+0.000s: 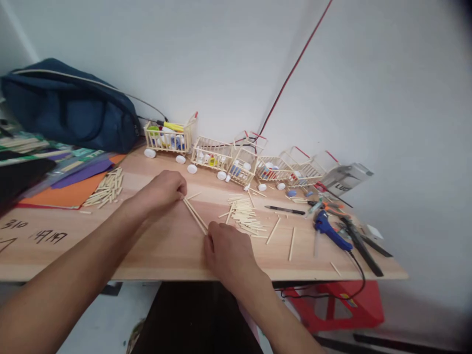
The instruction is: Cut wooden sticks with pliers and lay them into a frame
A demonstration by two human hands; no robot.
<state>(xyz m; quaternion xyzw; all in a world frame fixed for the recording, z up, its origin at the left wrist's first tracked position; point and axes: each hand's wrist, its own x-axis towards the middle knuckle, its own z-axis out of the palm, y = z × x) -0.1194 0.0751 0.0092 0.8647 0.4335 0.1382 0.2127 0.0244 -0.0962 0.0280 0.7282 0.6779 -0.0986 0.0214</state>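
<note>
While both hands rest on the table (165, 253), the left hand (164, 189) closes its fingertips narrowly on the far end of the long sticks (194, 215), and the right hand (226, 250) pinches their near end. The long sticks lie low across the gap between the two grips. A heap of short sticks (245, 216) sits just beyond the right hand, with a blue glue gun (330, 230) well off to its right.

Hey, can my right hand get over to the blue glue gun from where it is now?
Probably yes. Between the right hand and the blue glue gun lie only a few loose sticks flat on the table, though that hand now grips the long sticks.
</note>
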